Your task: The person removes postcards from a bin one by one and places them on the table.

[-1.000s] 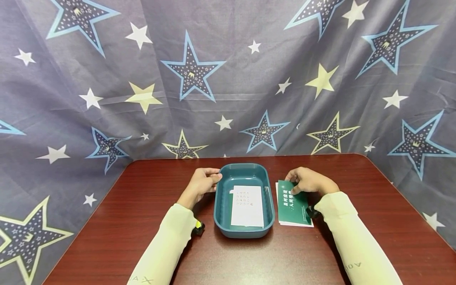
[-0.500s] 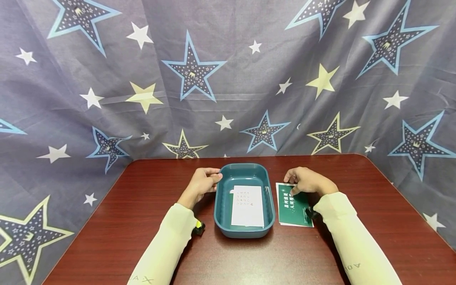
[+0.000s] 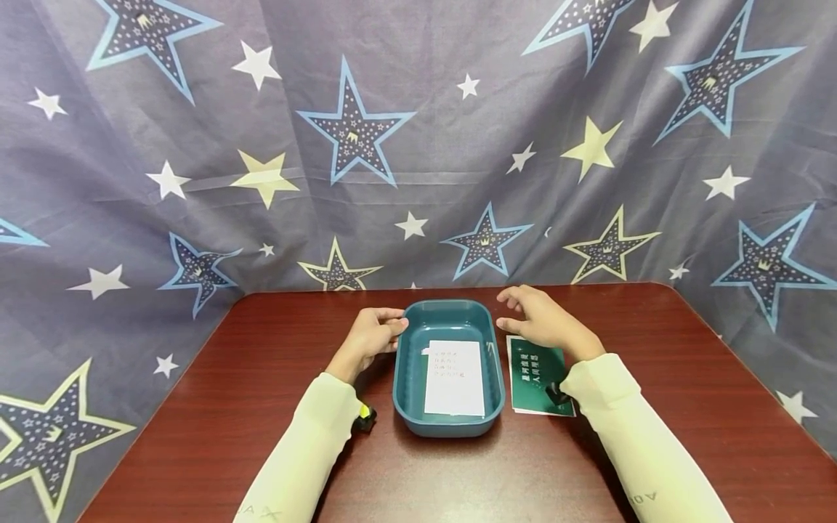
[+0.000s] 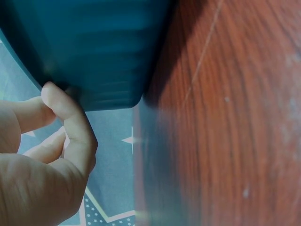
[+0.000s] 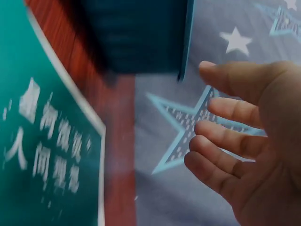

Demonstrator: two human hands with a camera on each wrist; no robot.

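A teal plastic bin stands at the middle of the table, with a white card bearing lines of printed characters lying in it. My left hand holds the bin's left rim near the far corner, its thumb at the edge in the left wrist view. Right of the bin lies a green card with white characters, on top of white-edged cards. My right hand hovers over the far end of that stack, fingers loosely spread and holding nothing. Its thumb points at the bin's right rim.
The dark red wooden table reaches back to a grey curtain printed with stars. Each wrist wears a small black device, the left one with a yellow mark.
My right hand has let go of the cards and moved left and away, toward the bin's far right corner. The green card has settled flat on the stack. My left hand stays put.
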